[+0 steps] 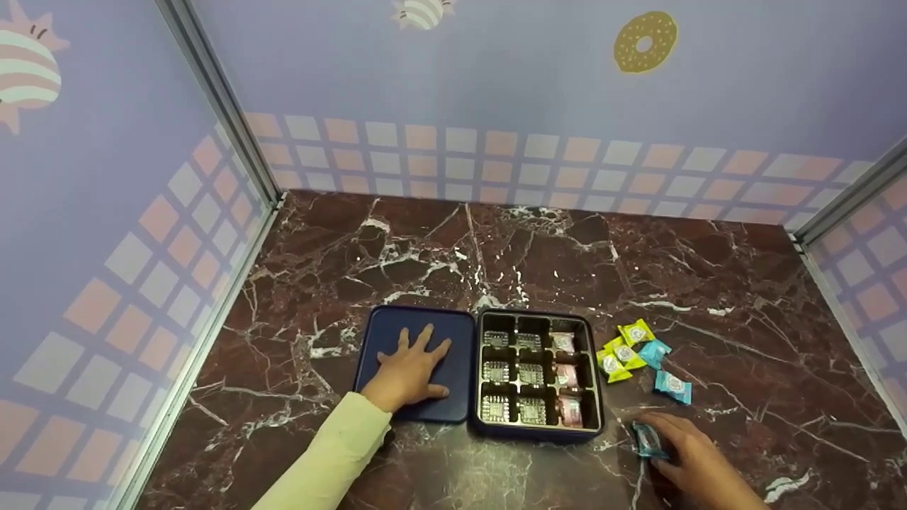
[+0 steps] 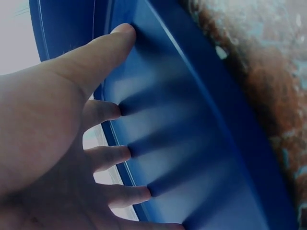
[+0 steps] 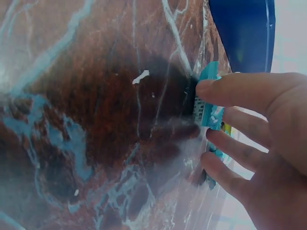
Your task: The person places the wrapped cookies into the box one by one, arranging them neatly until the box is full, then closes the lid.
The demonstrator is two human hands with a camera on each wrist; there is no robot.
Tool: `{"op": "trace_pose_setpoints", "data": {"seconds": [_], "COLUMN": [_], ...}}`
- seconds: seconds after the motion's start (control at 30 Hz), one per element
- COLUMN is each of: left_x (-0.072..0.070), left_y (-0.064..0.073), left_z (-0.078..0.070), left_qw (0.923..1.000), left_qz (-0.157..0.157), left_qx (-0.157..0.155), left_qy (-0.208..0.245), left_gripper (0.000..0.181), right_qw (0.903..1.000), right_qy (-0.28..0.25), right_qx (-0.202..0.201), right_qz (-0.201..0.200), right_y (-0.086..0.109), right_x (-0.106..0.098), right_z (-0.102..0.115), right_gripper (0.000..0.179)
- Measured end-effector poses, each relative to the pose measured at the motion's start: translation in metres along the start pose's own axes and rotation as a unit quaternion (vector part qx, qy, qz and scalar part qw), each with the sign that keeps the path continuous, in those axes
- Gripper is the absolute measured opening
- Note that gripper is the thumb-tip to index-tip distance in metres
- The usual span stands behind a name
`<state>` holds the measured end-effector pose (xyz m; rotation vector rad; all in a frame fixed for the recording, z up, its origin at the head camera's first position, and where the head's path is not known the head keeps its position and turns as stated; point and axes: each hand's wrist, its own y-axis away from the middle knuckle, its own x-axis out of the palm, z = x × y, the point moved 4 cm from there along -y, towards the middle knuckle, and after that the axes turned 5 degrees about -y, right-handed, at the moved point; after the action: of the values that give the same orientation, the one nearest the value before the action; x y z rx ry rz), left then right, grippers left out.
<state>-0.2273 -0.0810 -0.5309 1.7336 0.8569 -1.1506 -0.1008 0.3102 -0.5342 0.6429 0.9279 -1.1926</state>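
Note:
My left hand (image 1: 412, 368) rests on the dark blue lid (image 1: 453, 340) with its fingers spread, fingertips touching the surface. Right beside the lid stands a dark blue tin box (image 1: 538, 433) with a black divided tray inside. Pink wrapped candies (image 1: 567, 375) sit in its right-hand column; the other compartments show a ridged, shiny bottom. At the front right, my right hand (image 1: 684, 450) pinches a blue wrapped candy (image 3: 207, 103) between thumb and fingers, low over the tabletop. In the right wrist view the candy stands on edge in the fingers.
Three yellow wrapped candies (image 1: 623, 352) and two more blue candies (image 1: 673, 387) lie in a loose group right of the box. Marble-patterned tabletop (image 1: 439, 241) surrounds everything. Patterned panels (image 1: 453, 85) with metal edge strips wall the back and both sides.

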Motion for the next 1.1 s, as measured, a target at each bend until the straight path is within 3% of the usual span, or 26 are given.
{"op": "trace_pose_setpoints", "data": {"seconds": [0.3,0.5,0.77,0.97,1.1], "left_x": [0.000,0.001,0.001,0.003,0.003], "left_y": [0.001,0.000,-0.003,-0.006,-0.006], "left_z": [0.000,0.000,0.000,0.000,-0.001], "left_qw": [0.9999,0.9999,0.9996,0.9996,0.9997], "left_qz": [0.009,0.011,0.026,0.025,0.022], "left_qx": [-0.007,-0.008,-0.010,-0.011,-0.013], "left_qy": [-0.008,-0.008,-0.001,-0.003,-0.002], "left_gripper": [0.079,0.081,0.079,0.076,0.074], "right_qw": [0.9988,0.9990,0.9973,0.9969,0.9953], "right_qy": [0.016,0.006,-0.041,-0.007,-0.012], "right_qx": [-0.003,0.007,0.058,0.023,0.006], "right_qz": [-0.046,-0.045,-0.014,-0.075,-0.096], "right_y": [-0.001,-0.002,-0.006,-0.008,-0.008], "right_x": [-0.001,-0.003,-0.007,-0.009,-0.012], "right_z": [0.000,0.000,-0.001,0.003,0.007], "right_gripper": [0.063,0.058,0.057,0.056,0.057]}}
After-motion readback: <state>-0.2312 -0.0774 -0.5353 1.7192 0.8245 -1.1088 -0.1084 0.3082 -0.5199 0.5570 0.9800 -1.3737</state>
